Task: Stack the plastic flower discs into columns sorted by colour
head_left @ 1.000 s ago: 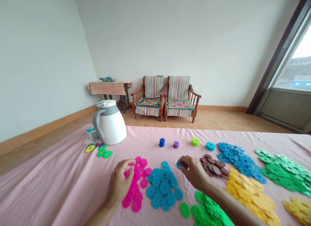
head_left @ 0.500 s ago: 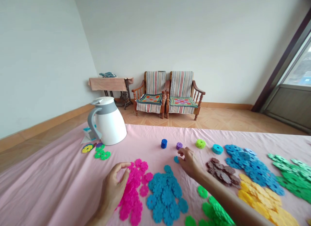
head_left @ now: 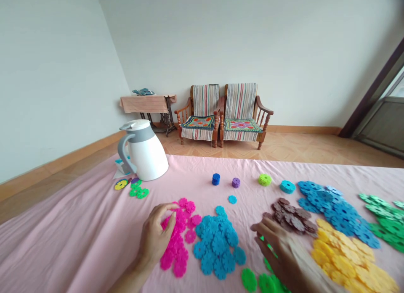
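My left hand [head_left: 158, 230] is at the left side of the pink flower-shaped discs [head_left: 176, 253]. Its fingers curve with the thumb apart, and nothing shows between them. My right hand [head_left: 277, 246], slightly blurred, hovers over the bright green discs [head_left: 267, 282] and partly hides them. Its fingers are stretched and apart, with nothing visible in them. Between the hands spreads a heap of blue discs [head_left: 217, 242]. One single blue disc [head_left: 232, 199] lies apart, beyond the heap. Brown discs [head_left: 292, 217] are piled just past my right hand.
Small stacks in dark blue [head_left: 216, 179], purple [head_left: 236, 183], lime [head_left: 264, 180] and turquoise [head_left: 287, 186] line the far side. Yellow discs [head_left: 350, 255], larger blue discs [head_left: 334, 209] and green discs [head_left: 389, 232] lie right. A white jug [head_left: 147, 154] stands left on the pink cloth [head_left: 94, 242].
My right hand has drawn back from beside the purple stack toward the green discs, leaving the single blue disc in full view. My left hand stays by the pink discs. The view has shifted slightly.
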Tool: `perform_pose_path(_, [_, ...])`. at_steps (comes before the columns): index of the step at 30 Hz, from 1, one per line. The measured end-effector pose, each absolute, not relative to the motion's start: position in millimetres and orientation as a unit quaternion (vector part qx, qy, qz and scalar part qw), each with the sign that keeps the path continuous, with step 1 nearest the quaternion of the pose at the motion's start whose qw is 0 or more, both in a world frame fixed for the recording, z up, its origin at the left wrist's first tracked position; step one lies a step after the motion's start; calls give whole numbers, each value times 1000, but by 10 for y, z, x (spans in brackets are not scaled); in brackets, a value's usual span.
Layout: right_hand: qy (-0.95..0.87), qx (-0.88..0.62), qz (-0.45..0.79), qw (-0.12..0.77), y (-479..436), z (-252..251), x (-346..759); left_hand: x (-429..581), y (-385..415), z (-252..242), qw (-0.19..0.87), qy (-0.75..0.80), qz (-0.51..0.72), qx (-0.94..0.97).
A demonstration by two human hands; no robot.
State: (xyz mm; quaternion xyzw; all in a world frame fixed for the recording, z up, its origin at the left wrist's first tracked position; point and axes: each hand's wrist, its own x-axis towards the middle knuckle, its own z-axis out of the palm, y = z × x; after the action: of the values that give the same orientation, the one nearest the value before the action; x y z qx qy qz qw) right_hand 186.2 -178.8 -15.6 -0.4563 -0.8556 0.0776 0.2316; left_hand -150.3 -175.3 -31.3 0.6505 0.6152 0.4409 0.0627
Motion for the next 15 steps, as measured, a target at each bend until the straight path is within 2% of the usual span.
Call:
perform_pose_path(10, [-852,-397,-66,335,-2059,-448,2052,-1451,-1760,-267,72,597,372,708])
perform_pose_path(15, [-865,-373,-85,325,-2071,-527,2128,-1364,-1608,-50,104,581,278,758])
